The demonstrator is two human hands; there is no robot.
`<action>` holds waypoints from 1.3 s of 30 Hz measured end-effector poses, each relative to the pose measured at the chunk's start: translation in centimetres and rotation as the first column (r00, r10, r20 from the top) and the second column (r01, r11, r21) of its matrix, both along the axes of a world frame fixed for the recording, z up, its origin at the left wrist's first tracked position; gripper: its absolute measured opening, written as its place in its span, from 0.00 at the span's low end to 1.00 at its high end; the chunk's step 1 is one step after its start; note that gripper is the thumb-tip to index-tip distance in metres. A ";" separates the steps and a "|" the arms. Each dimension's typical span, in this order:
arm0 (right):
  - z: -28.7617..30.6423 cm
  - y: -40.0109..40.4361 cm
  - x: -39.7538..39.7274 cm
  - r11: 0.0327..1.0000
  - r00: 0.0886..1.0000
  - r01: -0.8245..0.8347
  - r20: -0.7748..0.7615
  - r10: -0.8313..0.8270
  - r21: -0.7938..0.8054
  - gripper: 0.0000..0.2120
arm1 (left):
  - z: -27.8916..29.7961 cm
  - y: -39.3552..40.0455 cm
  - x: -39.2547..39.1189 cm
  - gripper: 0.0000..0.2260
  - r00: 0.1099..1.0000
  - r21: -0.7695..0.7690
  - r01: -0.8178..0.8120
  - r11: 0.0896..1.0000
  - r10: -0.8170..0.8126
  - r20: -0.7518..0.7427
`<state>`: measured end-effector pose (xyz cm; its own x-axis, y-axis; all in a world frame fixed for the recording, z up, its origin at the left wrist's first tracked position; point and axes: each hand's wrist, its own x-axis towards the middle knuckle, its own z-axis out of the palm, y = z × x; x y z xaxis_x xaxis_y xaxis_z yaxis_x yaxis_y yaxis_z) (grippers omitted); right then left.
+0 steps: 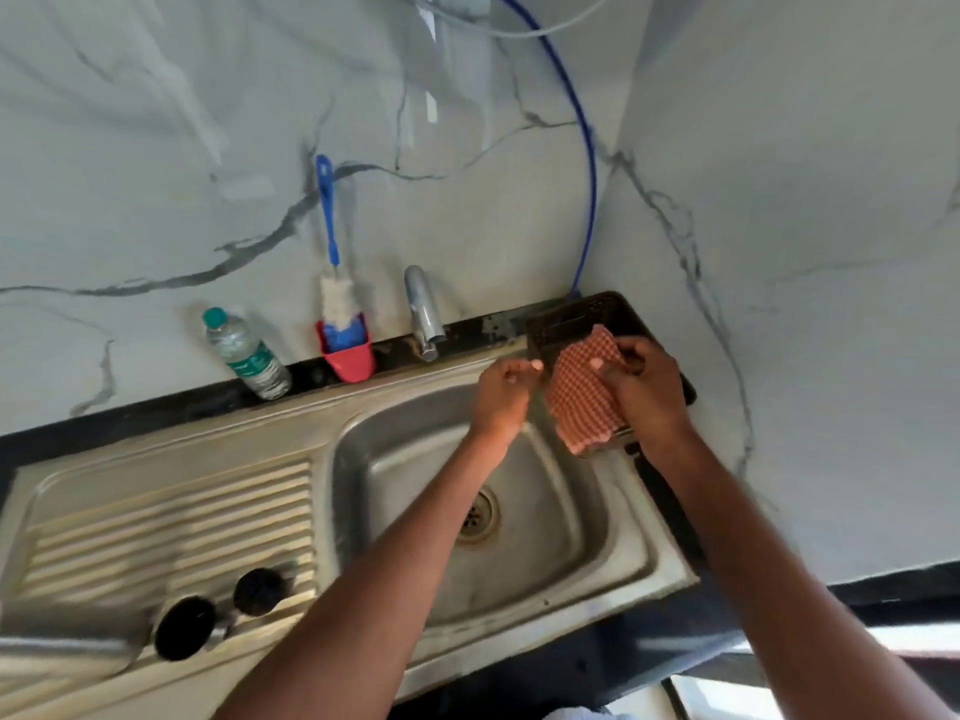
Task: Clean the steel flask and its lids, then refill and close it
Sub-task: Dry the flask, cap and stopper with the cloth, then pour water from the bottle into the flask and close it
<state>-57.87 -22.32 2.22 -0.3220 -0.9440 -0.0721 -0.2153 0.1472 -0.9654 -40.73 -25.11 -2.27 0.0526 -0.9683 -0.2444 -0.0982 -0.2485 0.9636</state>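
R hand (647,392) grips checked cloth (582,394) right of sink (613,517); L hand (501,394) loosely curled, empty; lids (223,610) lie far left of sink, nearer L hand

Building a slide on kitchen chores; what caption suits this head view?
Right hand holds a checked cloth beside the sink; left hand hovers near it.

two dark round things (223,613): blurred, unidentifiable | basket (582,314): partly hidden by checked cloth (582,397)
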 end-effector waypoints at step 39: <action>-2.0 1.2 23.0 0.879 0.828 -0.431 -0.476 0.297 -0.202 0.10 | -1.4 9.3 23.5 0.04 0.853 -0.349 -0.399 0.848 0.483 0.199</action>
